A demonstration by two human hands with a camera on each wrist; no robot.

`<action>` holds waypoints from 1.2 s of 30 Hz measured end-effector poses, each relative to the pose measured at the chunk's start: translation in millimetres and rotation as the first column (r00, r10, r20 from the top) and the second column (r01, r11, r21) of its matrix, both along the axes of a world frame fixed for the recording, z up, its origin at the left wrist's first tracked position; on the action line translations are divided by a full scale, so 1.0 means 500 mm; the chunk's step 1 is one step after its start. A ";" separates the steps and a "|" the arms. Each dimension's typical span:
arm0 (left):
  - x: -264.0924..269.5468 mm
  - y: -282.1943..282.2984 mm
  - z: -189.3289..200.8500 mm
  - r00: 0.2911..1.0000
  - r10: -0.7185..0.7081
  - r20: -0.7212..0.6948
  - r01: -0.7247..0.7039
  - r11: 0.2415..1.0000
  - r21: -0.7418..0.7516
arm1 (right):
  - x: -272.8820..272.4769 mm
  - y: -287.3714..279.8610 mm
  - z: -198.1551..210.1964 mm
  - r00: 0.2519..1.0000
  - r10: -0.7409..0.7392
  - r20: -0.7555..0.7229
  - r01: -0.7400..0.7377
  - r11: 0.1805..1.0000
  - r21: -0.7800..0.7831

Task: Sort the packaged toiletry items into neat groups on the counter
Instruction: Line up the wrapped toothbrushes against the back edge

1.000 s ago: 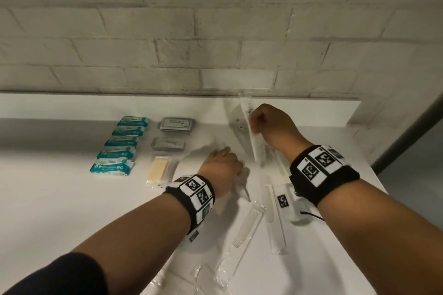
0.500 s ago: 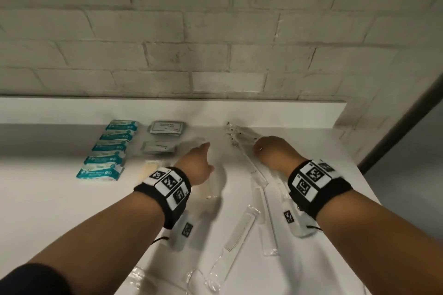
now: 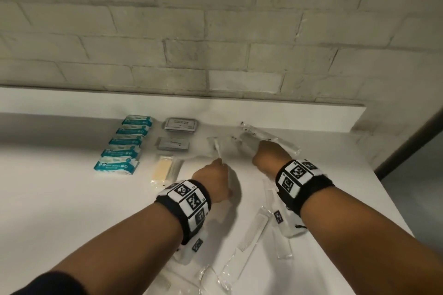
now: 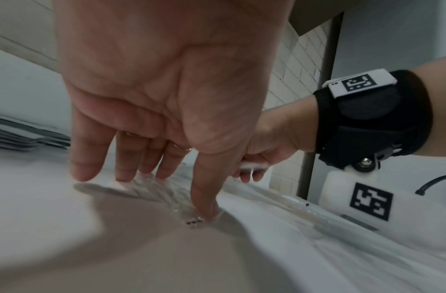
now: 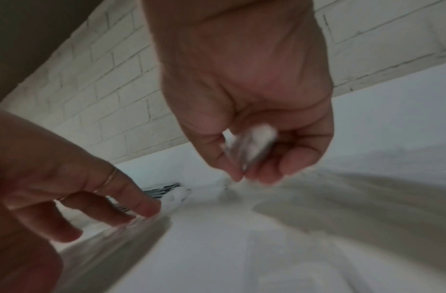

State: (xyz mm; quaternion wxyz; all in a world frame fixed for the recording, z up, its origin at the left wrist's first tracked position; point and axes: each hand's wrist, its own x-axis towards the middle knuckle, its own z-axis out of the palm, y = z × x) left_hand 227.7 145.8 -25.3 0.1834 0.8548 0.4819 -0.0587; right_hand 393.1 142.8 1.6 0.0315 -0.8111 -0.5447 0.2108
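- head view: on the white worktop (image 3: 60, 199) a column of five teal packets (image 3: 124, 146) lies at about 10 o'clock from the left hand (image 3: 212, 182), with two grey sachets (image 3: 178, 134) just beside them and a pale yellow wrapped bar (image 3: 164, 170) below those. the left hand's fingertips rest on a clear-wrapped toothbrush (image 3: 217, 149) at its 12 o'clock. the right hand (image 3: 271, 159) is curled low over another clear packet (image 3: 271, 136) near the wall. clear-wrapped combs (image 3: 251, 235) lie loose at 6 o'clock, between the forearms.
- left wrist view: the left hand (image 4: 166, 89) is flat, its fingers (image 4: 86, 158) straight and slightly spread, with fingertips pressing a crinkled clear wrapper (image 4: 166, 194) onto the worktop (image 4: 66, 247). at 3 o'clock the right hand (image 4: 264, 150) grips something white.
- right wrist view: the right hand (image 5: 244, 89) has its fingers (image 5: 292, 158) curled, pinching a clear packet with white contents (image 5: 252, 142) just above the worktop (image 5: 241, 257); the picture is blurred. the left hand (image 5: 53, 178) lies at 8 o'clock, wearing a thin ring (image 5: 107, 181), its fingers extended onto a wrapper.
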 end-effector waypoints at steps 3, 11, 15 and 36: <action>-0.004 0.008 0.001 1.000 -0.007 0.000 0.007 1.000 0.011 | -0.009 -0.003 -0.006 0.992 0.050 0.115 -0.063 0.992 0.109; -0.010 0.036 -0.003 0.998 -0.052 -0.020 0.052 0.999 0.007 | -0.029 -0.019 -0.028 0.973 0.226 -0.045 -0.223 0.972 0.074; -0.010 0.048 -0.003 0.996 -0.076 -0.040 0.076 0.997 -0.004 | -0.056 -0.013 -0.032 0.959 0.276 0.057 -0.276 0.961 -0.011; 0.021 0.069 0.006 0.985 -0.170 -0.038 0.171 0.985 0.025 | 0.155 0.138 -0.053 0.958 -0.074 0.279 0.088 0.995 -0.040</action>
